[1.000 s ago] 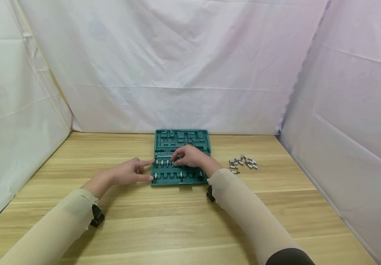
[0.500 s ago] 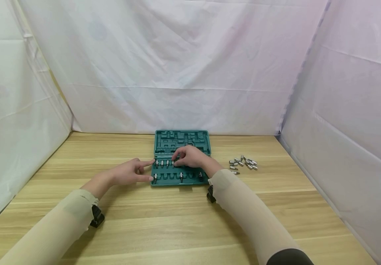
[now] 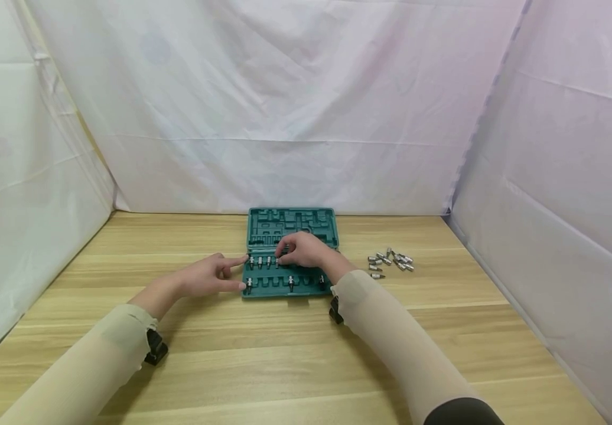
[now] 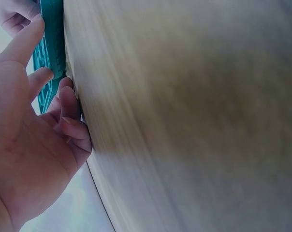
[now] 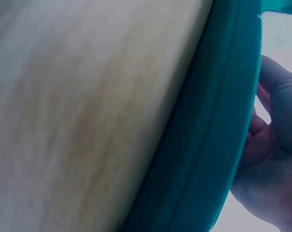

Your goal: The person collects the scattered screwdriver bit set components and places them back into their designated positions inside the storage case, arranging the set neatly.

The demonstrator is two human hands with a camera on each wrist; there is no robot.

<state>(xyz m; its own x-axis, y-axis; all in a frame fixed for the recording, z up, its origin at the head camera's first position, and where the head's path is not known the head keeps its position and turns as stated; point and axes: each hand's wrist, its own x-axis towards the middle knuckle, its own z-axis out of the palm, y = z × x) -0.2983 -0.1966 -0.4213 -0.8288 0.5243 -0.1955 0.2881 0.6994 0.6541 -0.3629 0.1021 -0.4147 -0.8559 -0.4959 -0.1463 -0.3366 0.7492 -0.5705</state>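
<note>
On a wooden surface (image 3: 263, 366), the left hand (image 3: 205, 278), its grip spread and empty, is touching an open green case (image 3: 271, 294) along its left edge, apparently steadying it; the right hand (image 3: 308, 251) is pinching a metal bit (image 3: 277, 263) in the back row. Loose bits (image 3: 387, 261) are lying rightward.

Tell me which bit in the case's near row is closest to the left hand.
The leftmost bit, at the row's left end beside the left hand; the middle bit and rightmost bit sit farther off.

There are two hands (image 3: 205, 277), one case (image 3: 269, 273), three near-row bits (image 3: 291, 284).
</note>
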